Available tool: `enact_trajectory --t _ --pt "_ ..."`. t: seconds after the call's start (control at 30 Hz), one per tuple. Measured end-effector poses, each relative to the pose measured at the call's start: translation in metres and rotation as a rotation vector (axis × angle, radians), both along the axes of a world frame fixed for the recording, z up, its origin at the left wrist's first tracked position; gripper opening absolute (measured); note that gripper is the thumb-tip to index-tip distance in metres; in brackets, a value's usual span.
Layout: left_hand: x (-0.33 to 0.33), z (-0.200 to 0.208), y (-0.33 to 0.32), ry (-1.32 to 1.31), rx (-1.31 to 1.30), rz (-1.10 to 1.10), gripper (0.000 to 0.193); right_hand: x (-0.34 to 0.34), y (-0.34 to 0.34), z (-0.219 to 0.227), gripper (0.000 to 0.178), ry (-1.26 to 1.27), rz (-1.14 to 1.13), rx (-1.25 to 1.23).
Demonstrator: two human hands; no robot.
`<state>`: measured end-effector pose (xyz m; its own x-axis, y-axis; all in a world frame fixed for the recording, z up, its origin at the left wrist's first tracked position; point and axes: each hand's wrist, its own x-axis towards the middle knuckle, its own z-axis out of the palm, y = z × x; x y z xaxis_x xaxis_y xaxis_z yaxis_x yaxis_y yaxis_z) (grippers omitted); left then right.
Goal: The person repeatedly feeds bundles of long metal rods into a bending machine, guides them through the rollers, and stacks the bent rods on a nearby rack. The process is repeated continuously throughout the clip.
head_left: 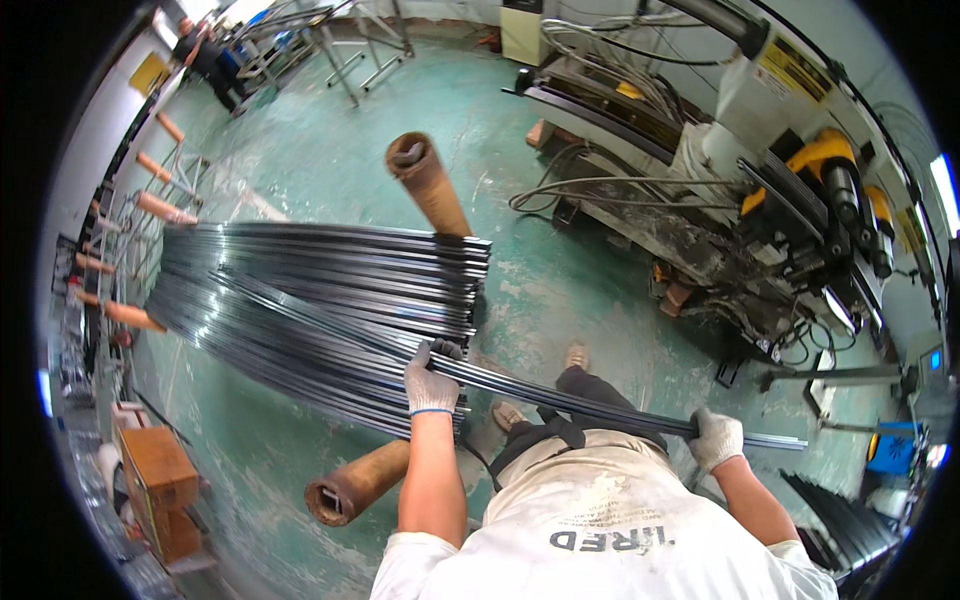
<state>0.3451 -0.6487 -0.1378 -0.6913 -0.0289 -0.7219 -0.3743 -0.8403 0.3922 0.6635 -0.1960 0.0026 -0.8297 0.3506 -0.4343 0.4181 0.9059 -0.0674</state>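
Observation:
A small bundle of long, thin dark metal profiles (570, 402) crosses in front of my waist, tilted down to the right. My left hand (432, 382), in a pale work glove with dark fingers, is closed around it near the right end of a wide stack of similar profiles (320, 300). My right hand (716, 438), gloved the same way, grips the bundle near its right end, and bright tips stick out past it. The bundle's left part lies over the stack.
Brown cylinders (440, 200) (358, 484) jut out from under the stack. Orange-sleeved rack arms (130, 316) stand at left, above a wooden box (158, 468). A machine with cables (690, 200) fills the right. More dark profiles (850, 525) lie lower right. A person (208, 60) stands far left.

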Motion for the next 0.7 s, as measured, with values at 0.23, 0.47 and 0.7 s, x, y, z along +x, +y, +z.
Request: enact_trajectory --t 0.23,0.47,0.7 --pt "-0.021 0.121 0.125 0.282 -0.022 -0.235 0.017 0.065 0.189 -0.046 0.024 0.249 -0.238 0.121" --pt "-0.085 0.269 0.277 0.778 0.072 -0.392 0.021 0.107 0.383 -0.105 0.045 1.255 -1.306 0.28" --pt "-0.078 0.283 0.459 0.746 0.088 -0.725 0.032 -0.041 0.344 -0.016 0.042 1.826 -1.585 -1.838"
